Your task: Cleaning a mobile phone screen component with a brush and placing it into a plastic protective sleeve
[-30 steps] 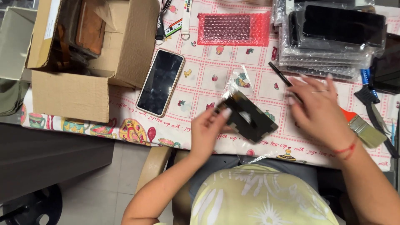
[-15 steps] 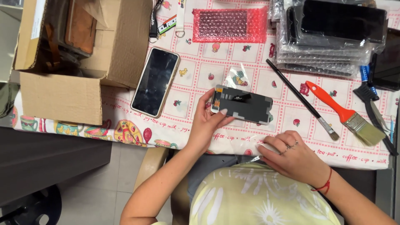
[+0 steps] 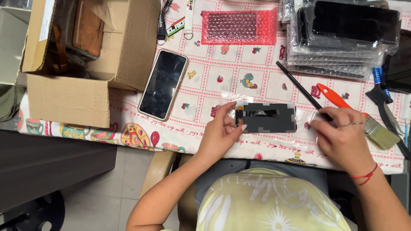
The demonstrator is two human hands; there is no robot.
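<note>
My left hand (image 3: 222, 130): fingertips pinch left end of black phone screen module (image 3: 267, 117), lying flat on patterned tablecloth (image 3: 231, 81). My right hand (image 3: 344, 139): rests at module's right side on clear plastic film (image 3: 306, 122); ring on finger, red string at wrist. Orange-handled paintbrush (image 3: 349, 111) and thin black rod (image 3: 299, 87) run partly under right hand. Smartphone (image 3: 164, 84), face up, left of module, beside open cardboard box (image 3: 72, 64). Pink bubble wrap (image 3: 239, 27) at far edge. Stack of bagged screens (image 3: 342, 36) at upper right.
</note>
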